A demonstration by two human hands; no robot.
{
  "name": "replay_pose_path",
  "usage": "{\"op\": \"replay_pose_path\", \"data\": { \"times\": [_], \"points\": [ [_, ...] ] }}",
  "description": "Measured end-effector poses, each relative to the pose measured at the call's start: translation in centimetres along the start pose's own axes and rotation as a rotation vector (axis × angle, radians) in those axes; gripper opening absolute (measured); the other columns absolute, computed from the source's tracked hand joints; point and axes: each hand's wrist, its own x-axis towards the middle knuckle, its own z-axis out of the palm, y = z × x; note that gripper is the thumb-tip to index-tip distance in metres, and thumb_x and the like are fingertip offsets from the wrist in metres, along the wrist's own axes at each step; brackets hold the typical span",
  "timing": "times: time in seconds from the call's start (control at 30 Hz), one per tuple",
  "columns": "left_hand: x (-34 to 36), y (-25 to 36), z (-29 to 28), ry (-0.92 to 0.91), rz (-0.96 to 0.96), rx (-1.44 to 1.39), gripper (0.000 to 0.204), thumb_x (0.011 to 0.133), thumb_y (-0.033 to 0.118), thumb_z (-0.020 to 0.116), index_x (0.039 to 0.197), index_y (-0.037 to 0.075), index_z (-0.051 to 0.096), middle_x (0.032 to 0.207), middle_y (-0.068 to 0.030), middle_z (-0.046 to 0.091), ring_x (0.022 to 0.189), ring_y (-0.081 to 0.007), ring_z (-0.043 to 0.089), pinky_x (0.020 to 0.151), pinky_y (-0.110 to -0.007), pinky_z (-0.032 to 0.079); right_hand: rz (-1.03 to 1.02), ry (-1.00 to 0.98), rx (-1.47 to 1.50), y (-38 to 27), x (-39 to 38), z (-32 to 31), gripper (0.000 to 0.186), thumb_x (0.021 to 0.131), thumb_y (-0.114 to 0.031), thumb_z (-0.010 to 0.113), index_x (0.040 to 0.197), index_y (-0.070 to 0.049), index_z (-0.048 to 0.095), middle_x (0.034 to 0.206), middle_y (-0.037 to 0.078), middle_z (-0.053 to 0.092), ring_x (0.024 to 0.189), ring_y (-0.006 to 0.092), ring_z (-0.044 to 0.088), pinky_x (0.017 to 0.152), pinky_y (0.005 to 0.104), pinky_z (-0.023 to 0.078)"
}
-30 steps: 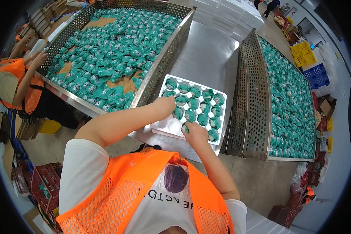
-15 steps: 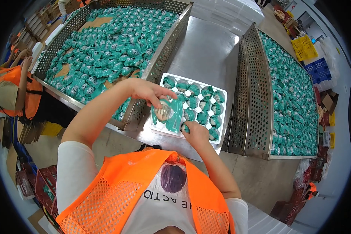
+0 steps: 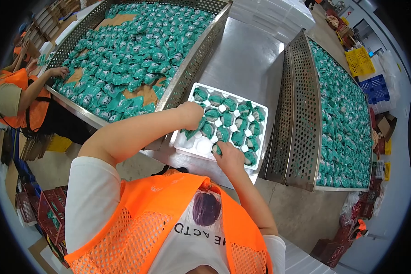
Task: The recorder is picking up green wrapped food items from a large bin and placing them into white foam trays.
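My left hand (image 3: pixel 190 113) is closed around a green-wrapped round item (image 3: pixel 191 132) at the left side of a white foam tray (image 3: pixel 262 110); its fingertips are mostly hidden. The tray has rows of cells, several filled with similar packets (image 3: pixel 239 137); a bare white cell shows at the near left. Near that cell, at the tray's front, my right hand (image 3: pixel 229 156) grips another wrapped item (image 3: pixel 217 150). The tray sits on a steel table (image 3: pixel 242 45).
Perforated steel bins (image 3: pixel 201 59), (image 3: pixel 297 109) full of green packets flank the table, with white stacked sheets (image 3: pixel 269 13) behind. A co-worker (image 3: pixel 20 102) in an orange vest reaches into the left bin. Red crates (image 3: pixel 52 214) stand lower left, yellow crates (image 3: pixel 358 61) at right.
Half a second ago my left hand was raised with spread fingers over a loose packet; it is now down on the tray, closed around it. My right hand has barely moved.
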Motion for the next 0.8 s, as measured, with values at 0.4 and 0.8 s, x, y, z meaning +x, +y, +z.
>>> {"op": "replay_pose_path", "data": {
  "times": [0.4, 0.8],
  "points": [
    [-1.3, -0.5, 2.6, 0.511, 0.038, -0.26, 0.014, 0.067, 0.011, 0.058, 0.076, 0.001, 0.055, 0.076, -0.0162, 0.056, 0.075, -0.0326, 0.057, 0.068, -0.041, 0.046, 0.003, 0.03, 0.024, 0.0, 0.0, 0.1, 0.022, 0.068, -0.017, 0.063, 0.087, -0.01, 0.055, 0.072, 0.008, 0.054, 0.061, 0.0267, 0.057, 0.051, 0.0369, 0.045],
    [-2.3, -0.1, 3.1, 0.46, 0.087, -0.092, 0.015, 0.07, 0.012, 0.056, 0.082, 0.003, 0.052, 0.083, -0.0112, 0.053, 0.081, -0.0284, 0.055, 0.069, -0.036, 0.046, 0.052, -0.048, 0.043, 0.3, -0.2, 0.2, 0.029, 0.069, -0.021, 0.063, 0.096, -0.012, 0.056, 0.078, 0.008, 0.057, 0.067, 0.0263, 0.058, 0.057, 0.0366, 0.045]
  ]
}}
